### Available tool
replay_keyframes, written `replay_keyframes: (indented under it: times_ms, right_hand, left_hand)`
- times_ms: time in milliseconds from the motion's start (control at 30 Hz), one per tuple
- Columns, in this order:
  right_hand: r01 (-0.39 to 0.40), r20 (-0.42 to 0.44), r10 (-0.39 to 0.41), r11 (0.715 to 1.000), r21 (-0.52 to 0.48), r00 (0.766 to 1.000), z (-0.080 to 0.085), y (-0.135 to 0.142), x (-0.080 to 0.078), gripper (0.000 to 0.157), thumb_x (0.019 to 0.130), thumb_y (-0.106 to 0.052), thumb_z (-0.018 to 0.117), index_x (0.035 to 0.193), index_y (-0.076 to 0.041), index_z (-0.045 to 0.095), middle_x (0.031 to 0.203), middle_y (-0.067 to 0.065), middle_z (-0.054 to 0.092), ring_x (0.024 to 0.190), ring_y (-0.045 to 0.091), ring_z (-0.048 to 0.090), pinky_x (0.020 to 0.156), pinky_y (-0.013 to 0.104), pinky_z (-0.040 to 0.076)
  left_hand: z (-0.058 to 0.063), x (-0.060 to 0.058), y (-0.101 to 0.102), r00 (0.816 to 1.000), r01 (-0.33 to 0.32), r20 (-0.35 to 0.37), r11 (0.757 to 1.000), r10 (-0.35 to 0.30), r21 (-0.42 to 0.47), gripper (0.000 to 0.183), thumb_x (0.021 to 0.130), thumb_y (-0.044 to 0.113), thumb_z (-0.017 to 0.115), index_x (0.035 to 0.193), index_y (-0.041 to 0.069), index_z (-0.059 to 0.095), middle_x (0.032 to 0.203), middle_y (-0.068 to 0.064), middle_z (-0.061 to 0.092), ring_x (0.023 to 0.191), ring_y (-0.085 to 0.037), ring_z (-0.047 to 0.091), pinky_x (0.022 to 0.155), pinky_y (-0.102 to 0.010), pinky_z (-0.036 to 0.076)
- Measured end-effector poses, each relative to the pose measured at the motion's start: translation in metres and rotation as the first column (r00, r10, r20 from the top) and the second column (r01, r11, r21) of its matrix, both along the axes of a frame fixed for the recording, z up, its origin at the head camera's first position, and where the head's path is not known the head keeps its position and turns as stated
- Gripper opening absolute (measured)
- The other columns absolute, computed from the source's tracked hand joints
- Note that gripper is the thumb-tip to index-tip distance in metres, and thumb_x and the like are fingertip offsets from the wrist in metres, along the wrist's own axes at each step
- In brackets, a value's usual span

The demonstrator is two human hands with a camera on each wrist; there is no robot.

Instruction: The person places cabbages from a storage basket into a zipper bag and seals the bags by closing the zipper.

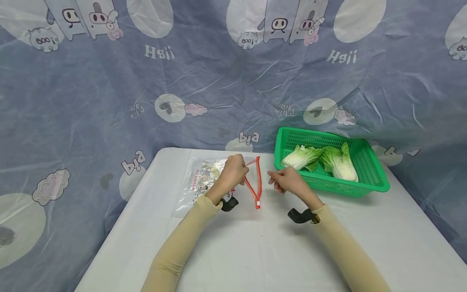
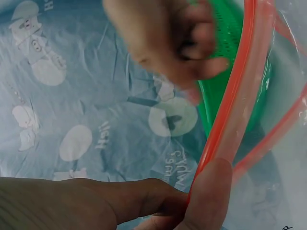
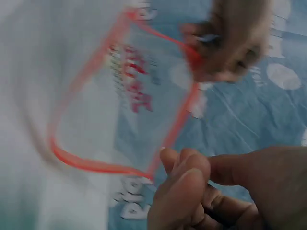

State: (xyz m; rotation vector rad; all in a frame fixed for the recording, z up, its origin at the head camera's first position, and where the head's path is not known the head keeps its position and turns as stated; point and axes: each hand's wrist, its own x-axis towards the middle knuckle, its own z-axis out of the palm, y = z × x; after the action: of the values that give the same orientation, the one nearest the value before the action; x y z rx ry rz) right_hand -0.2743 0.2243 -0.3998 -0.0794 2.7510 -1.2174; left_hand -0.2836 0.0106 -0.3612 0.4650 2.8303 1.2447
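Note:
A clear plastic zip bag (image 1: 195, 182) with red zipper edges and a printed cartoon pattern lies on the white table, its mouth raised and spread apart. At that mouth, my left hand (image 1: 233, 168) pinches the red edge (image 2: 225, 115) between thumb and fingers. My right hand (image 1: 290, 180) hovers just right of the opening, fingers loosely bent and holding nothing. In the right wrist view its fingertips (image 3: 189, 165) appear close to the red rim (image 3: 96, 165). A white slider (image 1: 258, 203) sits at the near end of the zipper.
A green plastic basket (image 1: 375, 178) stands at the back right of the white table (image 1: 233, 251), close beyond my right hand. Two heads of cabbage, one on the left (image 1: 297, 157) and one on the right (image 1: 344, 166), lie inside. A blue-grey printed cloth (image 1: 215, 81) hangs behind the table.

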Motion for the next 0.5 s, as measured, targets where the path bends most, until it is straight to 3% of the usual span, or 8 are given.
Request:
replay_keyframes:
  times_ms: [100,200,300,500]
  right_hand:
    - [0.018,-0.004,-0.018,0.999,-0.028,1.000,0.027,0.011,-0.002,0.047,0.099,-0.041,0.052,0.084,-0.001,0.071,0.061,0.004,0.062,0.053,0.017,0.060,0.055,0.034,0.054]
    - [0.057,-0.045,-0.058,0.998,-0.022,0.997,0.042,0.025,-0.012,0.046,0.100,-0.039,0.050,0.092,0.002,0.069,0.067,0.006,0.065,0.059,0.018,0.064,0.060,0.034,0.056]
    - [0.111,-0.071,-0.111,0.994,-0.005,0.991,0.046,0.041,-0.027,0.044,0.099,-0.038,0.051,0.094,0.003,0.067,0.071,0.009,0.067,0.065,0.021,0.067,0.065,0.036,0.058]
    - [0.218,-0.050,-0.215,0.974,0.068,0.975,0.039,0.073,-0.054,0.049,0.097,-0.040,0.055,0.070,-0.001,0.067,0.061,0.007,0.066,0.059,0.018,0.067,0.067,0.036,0.056]
  left_hand:
    - [-0.001,0.000,0.000,1.000,0.012,-0.005,1.000,-0.012,-0.020,0.037,0.089,-0.002,0.056,0.054,0.007,0.048,0.047,-0.009,0.055,0.043,-0.022,0.065,0.035,-0.020,0.042]
    - [-0.001,0.000,0.001,1.000,0.021,-0.009,0.999,-0.021,-0.028,0.031,0.088,-0.001,0.058,0.058,0.004,0.052,0.048,-0.009,0.057,0.041,-0.020,0.063,0.035,-0.019,0.040]
    - [-0.001,0.001,0.002,1.000,0.022,-0.004,0.999,-0.022,-0.026,0.021,0.088,-0.001,0.058,0.067,0.001,0.056,0.052,-0.009,0.058,0.040,-0.019,0.063,0.036,-0.019,0.042]
    - [-0.003,0.000,0.003,1.000,0.019,0.000,0.998,-0.019,-0.058,0.018,0.088,-0.001,0.057,0.071,0.000,0.058,0.057,-0.010,0.060,0.040,-0.017,0.062,0.037,-0.020,0.044]
